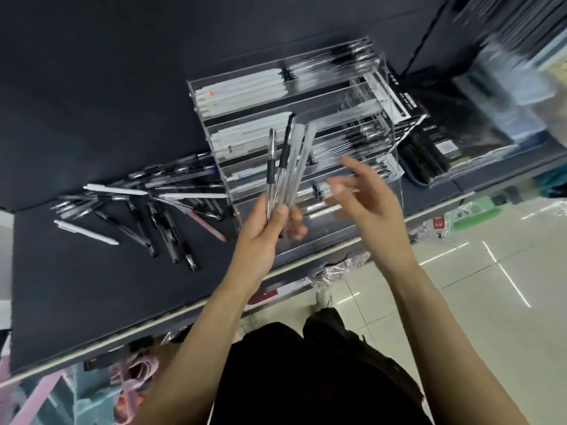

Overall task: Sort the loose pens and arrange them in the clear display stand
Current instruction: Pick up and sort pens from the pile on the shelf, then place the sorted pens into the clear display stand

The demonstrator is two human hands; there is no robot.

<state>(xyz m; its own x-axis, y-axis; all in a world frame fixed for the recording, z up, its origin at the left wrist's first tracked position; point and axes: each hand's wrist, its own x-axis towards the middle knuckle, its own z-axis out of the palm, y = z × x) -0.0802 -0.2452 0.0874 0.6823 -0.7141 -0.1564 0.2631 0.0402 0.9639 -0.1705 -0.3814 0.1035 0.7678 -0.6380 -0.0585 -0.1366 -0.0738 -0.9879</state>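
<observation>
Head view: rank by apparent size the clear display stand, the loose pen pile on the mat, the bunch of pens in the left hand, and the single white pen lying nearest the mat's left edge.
1. clear display stand
2. loose pen pile
3. bunch of pens, though it is nearer the camera, which inflates it
4. single white pen

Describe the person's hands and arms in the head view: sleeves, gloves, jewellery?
Both forearms are bare right down to the bottom of the frame, with no sleeves in view. The left hand and right hand wear no gloves, and no watch, bracelet or ring shows. The right hand's fingers are motion-blurred, so small details there cannot be told.
</observation>
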